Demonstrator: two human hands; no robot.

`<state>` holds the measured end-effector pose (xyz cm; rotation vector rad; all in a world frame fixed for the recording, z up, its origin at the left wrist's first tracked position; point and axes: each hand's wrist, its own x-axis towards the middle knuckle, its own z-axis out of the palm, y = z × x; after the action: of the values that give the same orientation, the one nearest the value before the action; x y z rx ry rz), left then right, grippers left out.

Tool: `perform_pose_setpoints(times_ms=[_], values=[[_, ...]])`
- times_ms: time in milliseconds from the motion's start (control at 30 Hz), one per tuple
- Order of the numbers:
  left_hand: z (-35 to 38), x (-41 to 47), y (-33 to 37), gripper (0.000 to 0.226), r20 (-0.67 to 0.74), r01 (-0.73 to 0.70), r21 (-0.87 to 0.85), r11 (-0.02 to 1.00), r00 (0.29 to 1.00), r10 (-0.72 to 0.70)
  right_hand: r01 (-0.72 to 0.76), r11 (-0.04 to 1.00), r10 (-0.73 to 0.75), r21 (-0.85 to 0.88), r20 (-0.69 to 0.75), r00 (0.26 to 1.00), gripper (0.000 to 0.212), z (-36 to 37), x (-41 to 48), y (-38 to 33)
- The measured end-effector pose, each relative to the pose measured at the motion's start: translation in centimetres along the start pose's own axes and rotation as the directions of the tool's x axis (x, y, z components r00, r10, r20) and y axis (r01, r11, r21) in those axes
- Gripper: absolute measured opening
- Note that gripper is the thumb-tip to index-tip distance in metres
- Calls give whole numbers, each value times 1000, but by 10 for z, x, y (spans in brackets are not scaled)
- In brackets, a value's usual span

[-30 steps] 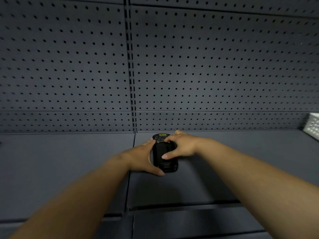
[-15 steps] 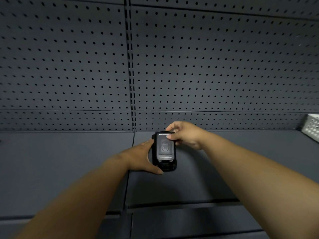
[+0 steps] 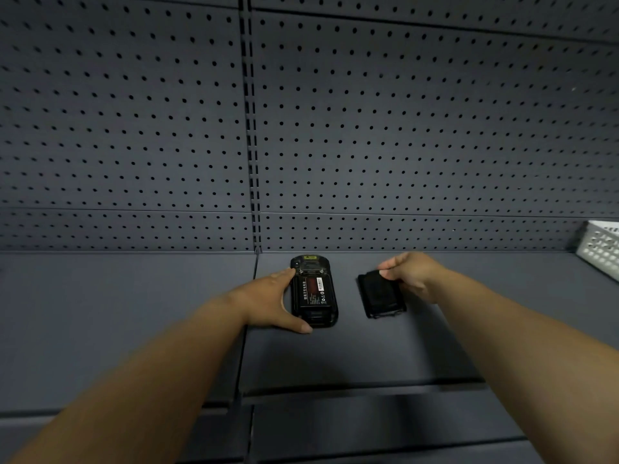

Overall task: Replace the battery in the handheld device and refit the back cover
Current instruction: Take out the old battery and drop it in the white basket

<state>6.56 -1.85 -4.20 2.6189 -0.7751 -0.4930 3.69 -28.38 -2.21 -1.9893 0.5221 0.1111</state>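
Observation:
The black handheld device (image 3: 314,316) lies face down on the dark grey shelf (image 3: 335,356), its back uncovered. A black battery (image 3: 313,292) with a red and white label sits in the compartment. My left hand (image 3: 268,301) steadies the device from its left side, index finger at the top corner and thumb at the bottom edge. To the right, the black back cover (image 3: 380,296) rests on the shelf, and my right hand (image 3: 413,274) pinches its far right corner.
A perforated dark grey back panel (image 3: 402,128) rises directly behind the device. A white perforated basket (image 3: 601,251) stands at the far right of the shelf. A seam between shelf panels (image 3: 249,313) runs under my left wrist. The shelf's front edge (image 3: 368,391) lies below.
My right hand lifted the back cover off the device and carried it right, down onto the shelf. The battery is now exposed. My left hand stayed on the device.

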Motion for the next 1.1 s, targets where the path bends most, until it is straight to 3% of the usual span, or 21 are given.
perform_pose_setpoints(times_ms=[400,500,600,700,833,1000,1100], values=[[1,-1,0,120,-3,4,-9,1000,1000,-4,23,960,-53,-280,-102,993,32,5,5,14],[1,-1,0,119,-9,3,0,1000,1000,-3,154,827,-237,-541,-86,968,36,17,-7,-3],[1,-1,0,118,-21,-6,5,1000,1000,6,414,625,-406,-661,178,896,51,44,-30,-27],[2,-2,0,119,-14,-1,1,1000,1000,1,497,550,-350,-671,355,867,65,64,-39,-38],[3,-3,1,118,-19,7,4,1000,1000,-7,501,452,-296,-738,405,865,71,72,-38,-43],[3,-6,2,114,-22,2,-12,1000,1000,-2,561,265,-295,-784,488,822,57,75,-41,-48],[5,-6,0,114,-21,7,-15,1000,1000,-7,578,212,-290,-788,514,808,44,78,-45,-46]])
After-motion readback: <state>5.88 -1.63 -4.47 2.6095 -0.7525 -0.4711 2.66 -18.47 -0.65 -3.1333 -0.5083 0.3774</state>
